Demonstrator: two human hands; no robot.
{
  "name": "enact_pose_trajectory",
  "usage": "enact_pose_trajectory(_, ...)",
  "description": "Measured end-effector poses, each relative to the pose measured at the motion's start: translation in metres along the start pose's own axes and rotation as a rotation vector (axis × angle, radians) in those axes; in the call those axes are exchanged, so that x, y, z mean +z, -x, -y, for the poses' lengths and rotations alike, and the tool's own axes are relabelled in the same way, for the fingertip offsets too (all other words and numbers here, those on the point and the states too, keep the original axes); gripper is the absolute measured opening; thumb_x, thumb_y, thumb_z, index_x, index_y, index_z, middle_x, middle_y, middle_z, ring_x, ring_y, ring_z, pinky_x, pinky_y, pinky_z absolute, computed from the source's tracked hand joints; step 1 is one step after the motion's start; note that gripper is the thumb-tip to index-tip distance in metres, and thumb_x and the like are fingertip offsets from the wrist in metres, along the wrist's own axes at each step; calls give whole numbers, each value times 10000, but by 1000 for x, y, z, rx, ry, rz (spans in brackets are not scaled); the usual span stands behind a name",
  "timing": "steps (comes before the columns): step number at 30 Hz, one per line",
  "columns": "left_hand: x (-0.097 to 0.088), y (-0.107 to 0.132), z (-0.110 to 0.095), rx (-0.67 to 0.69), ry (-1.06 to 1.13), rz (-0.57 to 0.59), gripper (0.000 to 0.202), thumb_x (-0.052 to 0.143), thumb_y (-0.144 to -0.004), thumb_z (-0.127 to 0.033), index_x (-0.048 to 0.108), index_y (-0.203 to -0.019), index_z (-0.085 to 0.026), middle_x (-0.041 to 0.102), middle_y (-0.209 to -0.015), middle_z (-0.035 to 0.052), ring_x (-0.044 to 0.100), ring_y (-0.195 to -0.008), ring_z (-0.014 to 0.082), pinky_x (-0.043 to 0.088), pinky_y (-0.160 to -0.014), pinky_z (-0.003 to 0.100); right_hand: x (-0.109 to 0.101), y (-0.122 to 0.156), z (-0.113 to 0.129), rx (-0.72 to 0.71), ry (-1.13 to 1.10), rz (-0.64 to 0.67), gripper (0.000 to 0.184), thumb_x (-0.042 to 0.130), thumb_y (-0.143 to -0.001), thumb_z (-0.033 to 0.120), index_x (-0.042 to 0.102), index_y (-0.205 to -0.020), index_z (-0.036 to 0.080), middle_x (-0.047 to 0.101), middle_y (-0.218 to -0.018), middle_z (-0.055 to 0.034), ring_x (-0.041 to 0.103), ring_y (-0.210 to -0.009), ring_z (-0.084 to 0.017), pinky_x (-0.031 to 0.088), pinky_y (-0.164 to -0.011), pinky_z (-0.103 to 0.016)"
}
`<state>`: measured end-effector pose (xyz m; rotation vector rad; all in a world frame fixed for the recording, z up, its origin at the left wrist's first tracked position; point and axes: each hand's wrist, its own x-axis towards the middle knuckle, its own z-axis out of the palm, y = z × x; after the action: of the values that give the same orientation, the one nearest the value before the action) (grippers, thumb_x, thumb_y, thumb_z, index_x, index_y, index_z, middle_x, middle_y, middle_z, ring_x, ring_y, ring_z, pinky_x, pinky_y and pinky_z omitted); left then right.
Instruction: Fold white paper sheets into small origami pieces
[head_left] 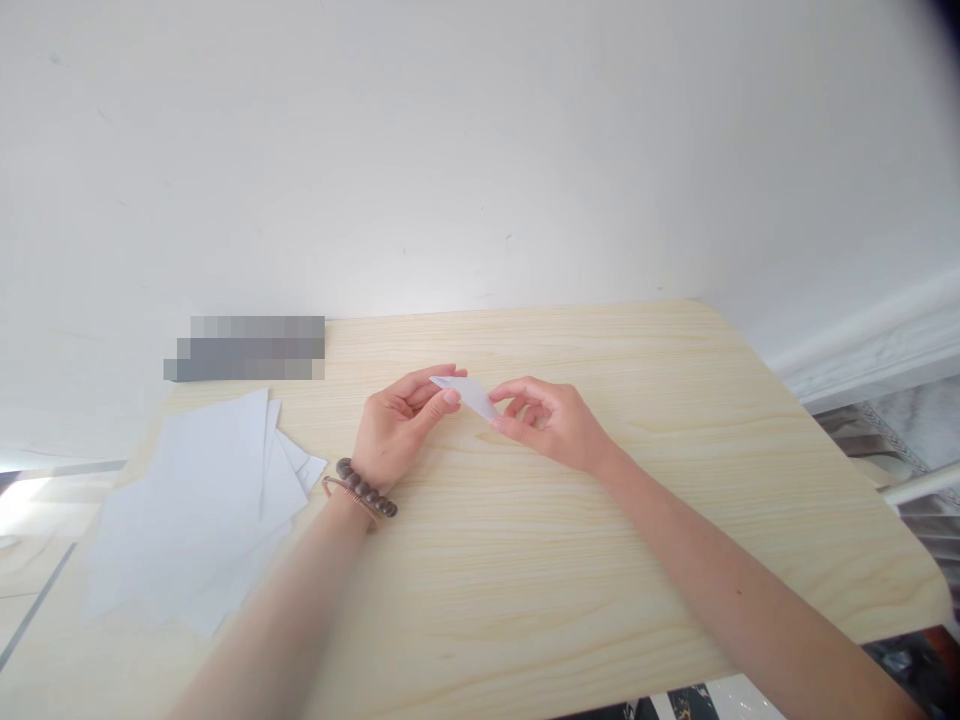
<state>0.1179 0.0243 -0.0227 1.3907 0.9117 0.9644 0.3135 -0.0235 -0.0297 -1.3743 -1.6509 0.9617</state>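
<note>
A small folded piece of white paper (468, 392) is held just above the light wooden table (570, 560) near its middle. My left hand (401, 425), with a bead bracelet on its wrist, pinches the paper's left end between thumb and fingers. My right hand (547, 420) pinches the paper's right end, its other fingers curled. Both forearms reach in from the lower edge of the view.
A loose pile of white paper sheets (202, 500) lies on the table's left side. A dark blurred object (247, 348) sits at the table's back left against the white wall (480, 150). The table's right edge drops off near a white rail (922, 485).
</note>
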Motion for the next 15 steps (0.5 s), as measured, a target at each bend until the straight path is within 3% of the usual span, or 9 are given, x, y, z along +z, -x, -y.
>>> enact_pose_trajectory(7,1,0,4,53,23,57,293,672,-742,-273,614,-1002,-148,625,-1137,93,584,-1036,217,466,-911,349,2,1,0,-47,-16,-1,245,633,-741,341,617,-928,185,671,-816,-27,615,-623,-112,484,-538,-213)
enact_pose_trajectory(15,0,0,7,88,37,122,307,643,-771,-220,563,-1063,-164,584,-1200,106,559,-1086,224,433,-961,395,2,1,0,-44,43,9,216,608,-761,347,630,-897,180,658,-694,-11,599,-583,-112,475,-555,-226)
